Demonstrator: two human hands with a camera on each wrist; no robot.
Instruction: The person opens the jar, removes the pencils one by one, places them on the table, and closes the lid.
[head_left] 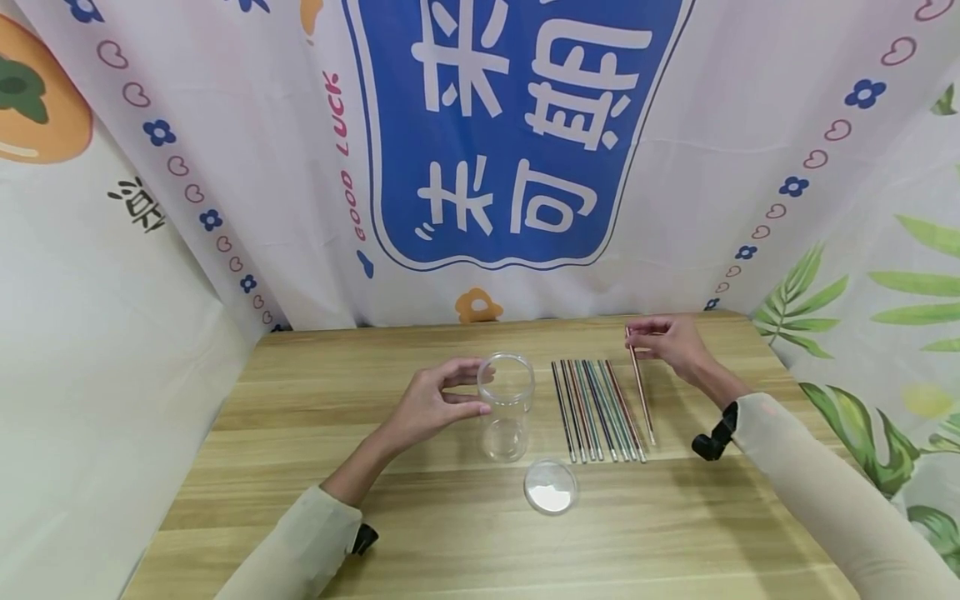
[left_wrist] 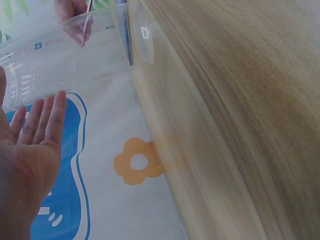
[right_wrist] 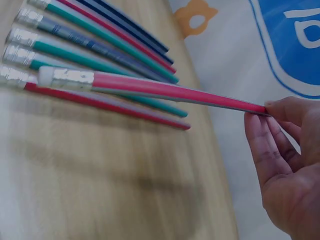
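Observation:
A tall clear plastic jar (head_left: 506,417) stands upright and uncapped on the wooden table. My left hand (head_left: 442,396) holds its left side near the rim, thumb in front and fairly straight fingers behind; in the left wrist view the palm shows beside the clear wall. Between thumb and fingertips, my right hand (head_left: 675,342) pinches one end of a red pencil (right_wrist: 165,91). Its white eraser end points down toward the near side, right of the row. Several red, green and dark pencils (head_left: 600,408) lie side by side between jar and right hand, eraser ends nearest me.
A round clear lid (head_left: 551,487) lies on the table (head_left: 420,525) in front of the jar and pencils. Behind the table's far edge hangs a printed cloth (head_left: 315,275), and more cloth covers both sides.

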